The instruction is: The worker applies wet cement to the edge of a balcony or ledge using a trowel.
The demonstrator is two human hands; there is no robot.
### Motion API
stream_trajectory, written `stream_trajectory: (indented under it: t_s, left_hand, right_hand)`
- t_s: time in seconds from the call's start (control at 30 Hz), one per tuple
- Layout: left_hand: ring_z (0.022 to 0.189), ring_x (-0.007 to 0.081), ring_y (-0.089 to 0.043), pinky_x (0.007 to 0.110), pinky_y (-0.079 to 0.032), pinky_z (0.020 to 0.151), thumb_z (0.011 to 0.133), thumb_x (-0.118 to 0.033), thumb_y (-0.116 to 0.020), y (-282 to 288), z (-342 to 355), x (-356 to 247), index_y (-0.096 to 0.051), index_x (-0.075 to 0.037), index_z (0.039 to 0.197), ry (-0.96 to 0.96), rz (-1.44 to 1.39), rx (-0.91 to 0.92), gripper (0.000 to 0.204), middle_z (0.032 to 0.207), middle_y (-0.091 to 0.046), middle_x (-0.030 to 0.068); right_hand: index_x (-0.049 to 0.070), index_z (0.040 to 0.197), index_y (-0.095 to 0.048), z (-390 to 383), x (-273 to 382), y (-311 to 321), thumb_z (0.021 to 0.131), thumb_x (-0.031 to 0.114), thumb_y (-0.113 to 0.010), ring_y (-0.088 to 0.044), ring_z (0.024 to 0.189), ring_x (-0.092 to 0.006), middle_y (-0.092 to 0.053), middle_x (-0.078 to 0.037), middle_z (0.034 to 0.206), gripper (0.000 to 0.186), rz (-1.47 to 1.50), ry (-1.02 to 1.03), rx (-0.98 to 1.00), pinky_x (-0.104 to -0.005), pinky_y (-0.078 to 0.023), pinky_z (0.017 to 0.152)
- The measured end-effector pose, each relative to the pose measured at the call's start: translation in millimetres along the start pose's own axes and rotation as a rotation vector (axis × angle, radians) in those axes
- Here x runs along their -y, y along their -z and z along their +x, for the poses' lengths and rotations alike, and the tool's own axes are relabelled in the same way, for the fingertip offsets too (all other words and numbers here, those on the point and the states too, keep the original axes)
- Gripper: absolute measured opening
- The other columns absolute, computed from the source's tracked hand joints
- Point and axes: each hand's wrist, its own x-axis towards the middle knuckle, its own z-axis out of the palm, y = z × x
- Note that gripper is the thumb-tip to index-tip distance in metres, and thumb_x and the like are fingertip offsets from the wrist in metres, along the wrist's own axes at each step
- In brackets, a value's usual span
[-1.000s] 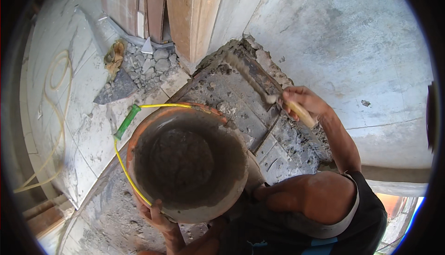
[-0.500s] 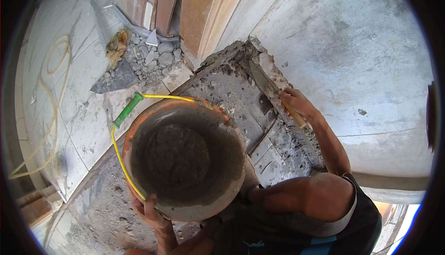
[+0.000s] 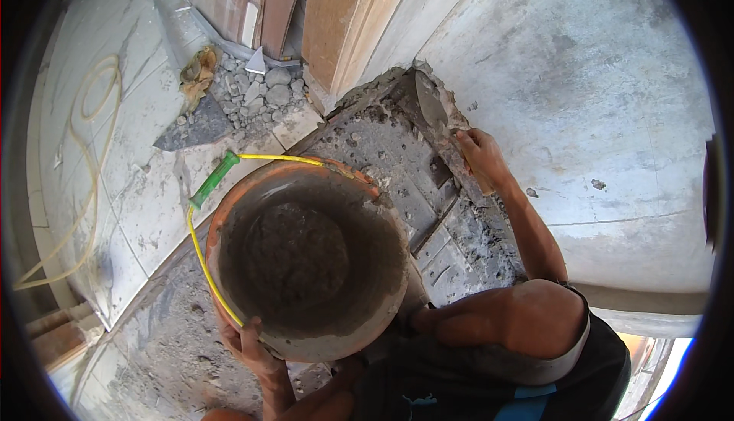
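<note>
My left hand (image 3: 248, 344) grips the lower-left rim of an orange bucket (image 3: 243, 180), which has a yellow handle with a green grip (image 3: 215, 178). Grey wet mortar (image 3: 294, 253) lies inside it. My right hand (image 3: 482, 157) is closed on the wooden handle of a trowel (image 3: 432, 100). The trowel's mortar-smeared blade is against the broken strip at the foot of the wall, near the inner corner. Below it is a rough recess with grey tiles (image 3: 436, 260) and debris. My bent knee (image 3: 547, 314) is at the lower right.
Wood boards (image 3: 329, 16) stand at the top, beside a rubble pile (image 3: 264, 92) and a crumpled brown bag (image 3: 197, 73). A coiled pale hose (image 3: 92, 161) lies on white tiles (image 3: 138, 214) at the left. A grey plastered wall (image 3: 596, 92) fills the right.
My right hand has moved up along the wall's edge, taking the trowel blade from lying across the recess to upright against the wall's foot. My left hand still holds the bucket.
</note>
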Motion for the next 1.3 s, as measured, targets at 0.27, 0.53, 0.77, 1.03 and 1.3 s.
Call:
stream_trajectory:
  t_s: [0.27, 0.53, 0.77, 1.03, 1.3]
  left_hand:
    - [0.104, 0.0198, -0.054, 0.029, -0.039, 0.092, 0.068, -0.009, -0.047, -8, 0, -5, -0.041, 0.007, 0.129, -0.008, -0.02, 0.022, 0.063, 0.114, -0.056, 0.0135]
    - [0.106, 0.0201, -0.052, 0.03, -0.038, 0.094, 0.067, -0.008, -0.045, 2, 0, 1, -0.041, 0.007, 0.129, -0.016, -0.018, 0.041, 0.063, 0.118, -0.054, 0.0133]
    - [0.106, 0.0207, -0.052, 0.03, -0.038, 0.095, 0.068, -0.008, -0.046, -1, 3, -10, -0.04, 0.007, 0.129, -0.003, -0.008, 0.053, 0.064, 0.119, -0.054, 0.0134]
    - [0.114, 0.0218, -0.049, 0.031, -0.035, 0.099, 0.065, -0.007, -0.047, -27, -9, -7, -0.038, 0.008, 0.132, -0.043, -0.005, 0.072, 0.069, 0.123, -0.052, 0.0154]
    - [0.118, 0.0234, -0.046, 0.034, -0.032, 0.103, 0.063, -0.003, -0.048, -49, -17, 1, -0.033, 0.012, 0.134, -0.194, 0.276, 0.304, 0.074, 0.125, -0.05, 0.0183]
  right_hand:
    - [-0.001, 0.101, -0.057, -51, -17, 3, 0.087, 0.033, -0.06, -0.061, 0.075, -0.038, -0.063, -0.022, 0.078, 0.038, -0.389, 0.219, -0.26, -0.0425, -0.047, 0.068]
    - [-0.001, 0.101, -0.057, -118, 36, 26, 0.088, 0.024, -0.063, -0.056, 0.057, -0.0114, -0.056, -0.006, 0.065, 0.028, 0.347, 0.155, 0.528, -0.0268, -0.044, 0.05]
    - [0.001, 0.092, -0.054, -42, 18, 44, 0.094, 0.026, -0.051, -0.047, 0.049, -0.0077, -0.048, -0.001, 0.064, 0.025, 0.187, 0.029, 0.069, -0.0229, -0.038, 0.042]
    - [0.004, 0.1, -0.058, -134, 67, 53, 0.088, 0.022, -0.06, -0.052, 0.055, -0.0108, -0.055, -0.005, 0.069, 0.022, -0.284, 0.504, 0.161, -0.0265, -0.042, 0.049]
    - [0.003, 0.103, -0.059, -126, 96, -54, 0.078, 0.015, -0.057, -0.062, 0.074, -0.0228, -0.061, -0.008, 0.086, 0.028, -1.101, 1.14, 0.18, -0.0339, -0.049, 0.065]
